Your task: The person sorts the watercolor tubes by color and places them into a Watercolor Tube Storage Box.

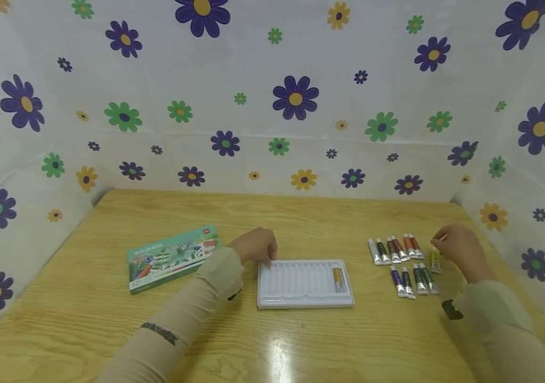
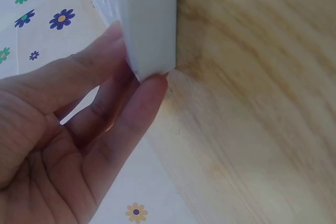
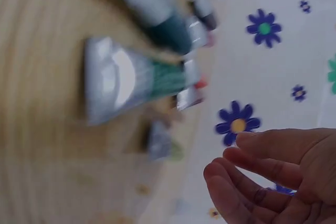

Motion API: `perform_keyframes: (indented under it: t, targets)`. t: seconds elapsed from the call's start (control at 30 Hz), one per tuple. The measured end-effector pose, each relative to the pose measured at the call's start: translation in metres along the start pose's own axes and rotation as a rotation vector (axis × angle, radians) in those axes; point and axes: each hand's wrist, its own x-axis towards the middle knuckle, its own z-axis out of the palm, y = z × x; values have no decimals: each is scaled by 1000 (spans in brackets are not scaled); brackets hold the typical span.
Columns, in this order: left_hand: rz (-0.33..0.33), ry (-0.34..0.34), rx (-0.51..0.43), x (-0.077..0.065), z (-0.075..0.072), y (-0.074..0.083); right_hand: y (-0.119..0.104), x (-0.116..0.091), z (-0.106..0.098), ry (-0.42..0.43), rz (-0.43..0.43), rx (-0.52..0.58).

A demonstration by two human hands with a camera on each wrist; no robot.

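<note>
A white plastic tray (image 1: pixel 296 284) with narrow slots lies mid-table, an ochre paint tube (image 1: pixel 337 279) in its right end. My left hand (image 1: pixel 257 246) holds the tray at its back left corner; in the left wrist view thumb and fingertips (image 2: pixel 155 85) grip the white edge. Over on the right, my right hand (image 1: pixel 461 250) hovers by a yellow paint tube (image 1: pixel 436 263). The right wrist view shows its fingers (image 3: pixel 226 182) loosely bent with nothing between them. A green paint tube (image 3: pixel 168 80) lies close by in that view.
Several paint tubes lie in two rows left of the right hand, including a white tube (image 1: pixel 374 252), an orange tube (image 1: pixel 410 247) and a purple tube (image 1: pixel 397 282). A green printed box (image 1: pixel 172 258) lies left of the tray. Flowered cloth (image 1: pixel 253 117) surrounds the wooden table (image 1: pixel 301 346).
</note>
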Motion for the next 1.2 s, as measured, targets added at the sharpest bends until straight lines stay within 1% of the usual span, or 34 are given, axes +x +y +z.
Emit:
perform_keyframes:
  t: [0.07, 0.17, 0.27, 0.37, 0.53, 0.77, 0.9, 1.2]
  targets:
    - [6, 12, 2, -3, -1, 1, 5, 2, 2, -31, 57, -16]
    - [-1, 10, -7, -5, -2, 2, 10, 3, 5, -69, 122, -48]
    - [-6, 7, -14, -5, -2, 2, 15, 4, 9, -102, 157, -60]
    - [-2, 8, -9, -5, -2, 2, 17, 5, 11, -137, 171, -42]
    - [5, 10, -2, -4, -2, 1, 16, 6, 11, -173, 164, -25]
    - [1, -2, 0, -3, -3, 2, 13, 6, 11, -192, 140, -25]
    - [1, -4, 9, -3, -3, 3, 12, 7, 11, -188, 120, -51]
    - [2, -7, 12, -3, -3, 4, 12, 11, 13, -207, 177, -75]
